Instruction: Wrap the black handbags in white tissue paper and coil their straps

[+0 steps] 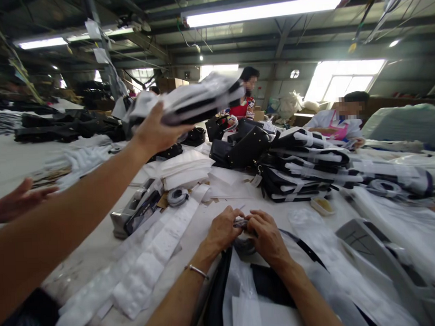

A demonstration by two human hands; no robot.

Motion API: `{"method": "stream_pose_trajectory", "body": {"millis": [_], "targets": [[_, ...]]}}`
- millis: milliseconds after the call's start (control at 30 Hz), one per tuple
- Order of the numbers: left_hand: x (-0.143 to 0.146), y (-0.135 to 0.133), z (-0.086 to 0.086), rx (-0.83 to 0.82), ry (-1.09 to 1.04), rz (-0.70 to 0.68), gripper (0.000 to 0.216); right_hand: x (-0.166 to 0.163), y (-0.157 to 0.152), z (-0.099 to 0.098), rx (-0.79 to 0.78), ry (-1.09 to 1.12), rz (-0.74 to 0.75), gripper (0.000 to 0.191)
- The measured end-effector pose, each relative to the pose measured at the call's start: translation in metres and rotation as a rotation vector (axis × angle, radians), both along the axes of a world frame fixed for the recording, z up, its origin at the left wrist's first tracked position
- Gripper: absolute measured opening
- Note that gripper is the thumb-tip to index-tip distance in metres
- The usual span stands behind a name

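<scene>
In front of me, my left hand point(225, 227) and my right hand point(266, 232) come close together over a black bag point(221, 281). The fingers of both are closed on a thin, grey wrapped handle point(240, 222), which curves in a loop beneath them. What the fingertips do there is partly hidden. Clear plastic and white paper point(251, 311) lie over the bag. A narrow black strap point(302, 245) runs out to the right of my right hand. A bracelet is on my left wrist.
A co-worker's arm point(107, 181) crosses from the left, its hand carrying a blurred black-and-white bundle point(201, 97). Tape dispensers point(137, 208) point(381, 252) stand either side. Wrapped black bags point(299, 174) are stacked ahead right. White padding strips point(153, 260) lie left. Two people work opposite.
</scene>
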State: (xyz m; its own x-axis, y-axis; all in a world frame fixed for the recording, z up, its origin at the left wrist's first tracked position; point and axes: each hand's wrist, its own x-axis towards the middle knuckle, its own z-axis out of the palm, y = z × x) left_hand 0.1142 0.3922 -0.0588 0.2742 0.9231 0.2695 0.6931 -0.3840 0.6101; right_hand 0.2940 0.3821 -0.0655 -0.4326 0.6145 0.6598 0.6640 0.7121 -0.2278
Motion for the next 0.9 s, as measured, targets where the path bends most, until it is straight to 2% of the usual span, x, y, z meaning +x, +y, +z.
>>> {"method": "stream_pose_trajectory", "body": {"millis": [67,233,367,467,633,767,900], "targets": [[0.000,0.001,-0.001,-0.041,0.051,0.038,0.019,0.000,0.003,-0.005,0.038,-0.020,-0.007,0.026],[0.000,0.005,-0.004,-0.113,0.117,0.007,0.029,0.003,0.012,-0.018,-0.016,-0.026,-0.059,0.027],[0.000,0.010,-0.003,-0.155,0.180,0.020,0.039,0.005,0.013,-0.021,-0.051,-0.012,-0.091,0.026],[0.002,0.016,0.001,-0.178,0.247,0.043,0.032,0.004,0.013,-0.021,-0.066,-0.009,-0.091,0.026],[0.006,0.025,0.012,-0.218,0.334,-0.075,0.036,0.004,0.013,-0.021,-0.141,-0.060,-0.168,0.025],[0.003,0.029,0.016,-0.247,0.392,-0.181,0.029,0.006,0.013,-0.023,-0.174,-0.070,-0.259,0.020],[0.002,0.028,0.014,-0.249,0.411,-0.197,0.042,0.007,0.013,-0.023,-0.179,-0.076,-0.287,0.019]]}}
